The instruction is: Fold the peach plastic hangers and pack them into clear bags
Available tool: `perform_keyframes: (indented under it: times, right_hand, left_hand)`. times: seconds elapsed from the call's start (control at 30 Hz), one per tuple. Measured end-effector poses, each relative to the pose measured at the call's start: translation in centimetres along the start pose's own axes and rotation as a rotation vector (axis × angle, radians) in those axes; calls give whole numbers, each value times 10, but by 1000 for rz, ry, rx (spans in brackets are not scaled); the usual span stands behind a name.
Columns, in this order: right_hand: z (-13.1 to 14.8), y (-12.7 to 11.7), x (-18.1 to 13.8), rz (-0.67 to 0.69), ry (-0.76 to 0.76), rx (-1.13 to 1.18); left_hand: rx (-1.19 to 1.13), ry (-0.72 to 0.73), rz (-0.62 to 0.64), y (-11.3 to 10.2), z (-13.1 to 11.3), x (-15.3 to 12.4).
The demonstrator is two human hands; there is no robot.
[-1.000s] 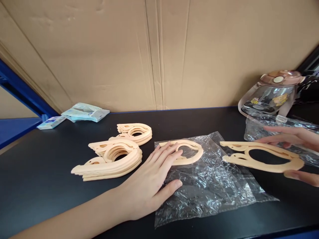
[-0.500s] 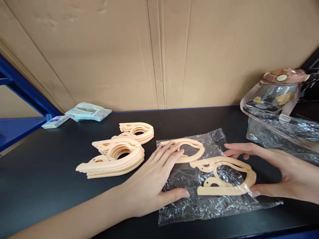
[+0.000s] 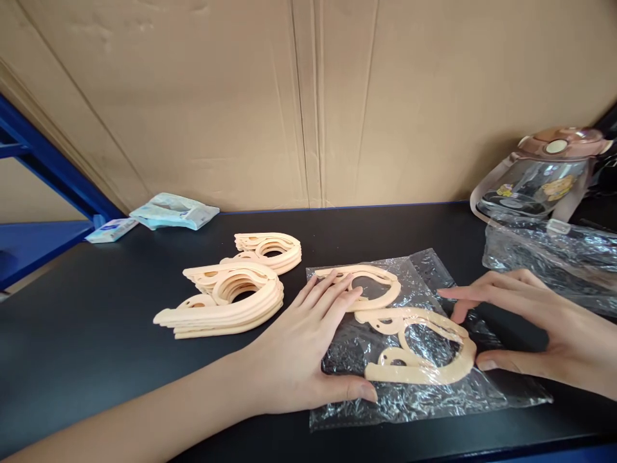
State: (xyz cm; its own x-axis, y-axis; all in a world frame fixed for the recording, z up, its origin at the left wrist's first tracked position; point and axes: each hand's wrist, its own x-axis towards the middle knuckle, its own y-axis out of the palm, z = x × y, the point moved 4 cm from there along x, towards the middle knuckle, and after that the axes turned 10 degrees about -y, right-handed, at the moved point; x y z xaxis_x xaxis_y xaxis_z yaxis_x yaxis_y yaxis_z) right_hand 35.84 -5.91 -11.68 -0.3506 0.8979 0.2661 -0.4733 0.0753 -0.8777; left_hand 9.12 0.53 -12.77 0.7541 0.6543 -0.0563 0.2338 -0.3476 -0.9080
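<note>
A clear plastic bag (image 3: 357, 411) lies on the black tabletop with two beige folded travel hangers in it, one farther back (image 3: 388, 292) and one nearer (image 3: 419, 373). My left hand (image 3: 303, 347) rests flat on the bag's left side, fingers spread over the end of the back hanger and hiding part of it. At the bag's right side is my right hand (image 3: 525, 328), thumb and fingers apart. Its thumb touches, or nearly touches, the rounded end of the nearer hanger. Left of the bag stand two stacks of similar hangers, a front stack (image 3: 231, 318) and a rear one (image 3: 284, 260).
A clear bottle (image 3: 535, 180) with a brown lid and strap stands at the back right, near more clear plastic (image 3: 515, 251). Tissue packs (image 3: 176, 212) lie at the back left. Cardboard (image 3: 231, 109) walls the back, and a blue metal frame (image 3: 58, 167) borders the left.
The nearer hanger has slid left, deeper into the bag, and my right hand has moved slightly left with it. My left hand stays on the bag. The view has shifted slightly.
</note>
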Motion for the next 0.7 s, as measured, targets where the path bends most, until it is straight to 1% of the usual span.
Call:
perform_keyframes:
  times: [0.17, 0.27, 0.37, 0.5, 0.57, 0.7]
  right_hand:
    - [12, 9, 6, -56, -41, 37]
    - [16, 14, 10, -89, -76, 107]
    - [16, 18, 11, -107, -87, 188]
    - [12, 17, 10, -81, -115, 168]
    - [9, 16, 8, -66, -81, 179]
    - [6, 16, 1, -45, 61, 246]
  left_hand:
    - [6, -5, 2, 0, 0, -1]
    - [18, 7, 2, -1, -1, -2]
    - [22, 5, 7, -1, -1, -1]
    - [36, 11, 15, -1, -1, -1]
    - [39, 12, 6, 0, -1, -1]
    - [40, 7, 20, 0, -1, -1]
